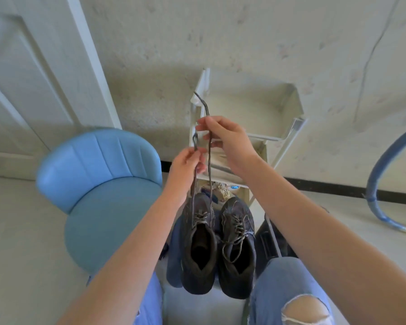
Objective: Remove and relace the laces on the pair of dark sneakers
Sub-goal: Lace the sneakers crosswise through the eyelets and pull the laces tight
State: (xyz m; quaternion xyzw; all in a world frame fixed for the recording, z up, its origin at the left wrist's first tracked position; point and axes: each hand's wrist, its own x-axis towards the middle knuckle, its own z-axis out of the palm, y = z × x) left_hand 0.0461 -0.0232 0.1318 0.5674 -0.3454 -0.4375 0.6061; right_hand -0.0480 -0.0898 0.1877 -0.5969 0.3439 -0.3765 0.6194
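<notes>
Head view. The pair of dark sneakers stands toe-forward between the person's knees. What they rest on cannot be made out.

The left hand (187,160) pinches one end of the lace (210,165), and the tip curls above the fingers. The right hand (227,141), set higher and just beside it, pinches the other end between thumb and fingers, with the tip sticking up. Both hands are clamped on the lace and close together but not touching. Both strands run taut down into the left sneaker (198,249), which is threaded only through its front eyelets. The right sneaker (238,249) is fully laced, its ends lying loose over the opening.

Judgement: the step in hand is drawing the lace through the left sneaker. Done well, both ends would be lifted evenly and straight up, so the sneaker neither tips nor leaves one end short.

Surroundings:
- A blue chair (103,195) stands to the left.
- A white rack (288,109) stands directly behind the hands.
- A blue hoop (373,184) leans at the right.
- A door (21,78) is at far left.

The rack's edge is the nearest snag for the raised tips.
</notes>
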